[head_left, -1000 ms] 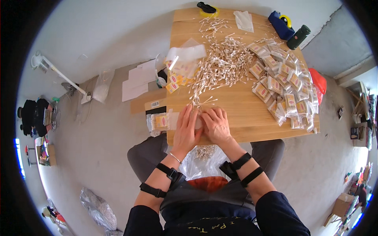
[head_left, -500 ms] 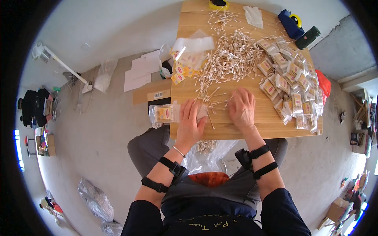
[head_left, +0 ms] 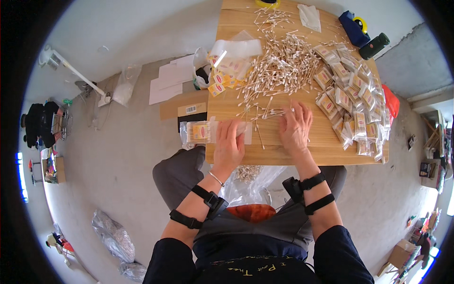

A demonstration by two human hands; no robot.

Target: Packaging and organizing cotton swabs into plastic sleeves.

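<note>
My left hand (head_left: 229, 146) is closed over the end of a clear plastic bag (head_left: 247, 133) at the table's near left. Inside the bag's other end, jutting past the table edge, a row of cotton swabs stands behind a yellow and white card (head_left: 202, 131). My right hand (head_left: 296, 128) has its fingers bent and drawn together at the tips of a few loose cotton swabs (head_left: 270, 113); a white tip shows at its fingers. One cotton swab (head_left: 260, 137) lies alone between the hands. Beyond them spreads a large heap of cotton swabs (head_left: 283, 64).
Filled swab packets (head_left: 352, 102) are piled at the right. Empty clear bags (head_left: 235, 48) and yellow cards (head_left: 218, 85) lie at the left. A blue tape dispenser (head_left: 354, 28), a dark cylinder (head_left: 374, 46) and a white tissue (head_left: 309, 18) sit at the far side.
My right hand has shifted slightly right, its fingers now drawn in at the loose swabs. The left hand's fingers have closed up on the bag. The view has shifted a little.
</note>
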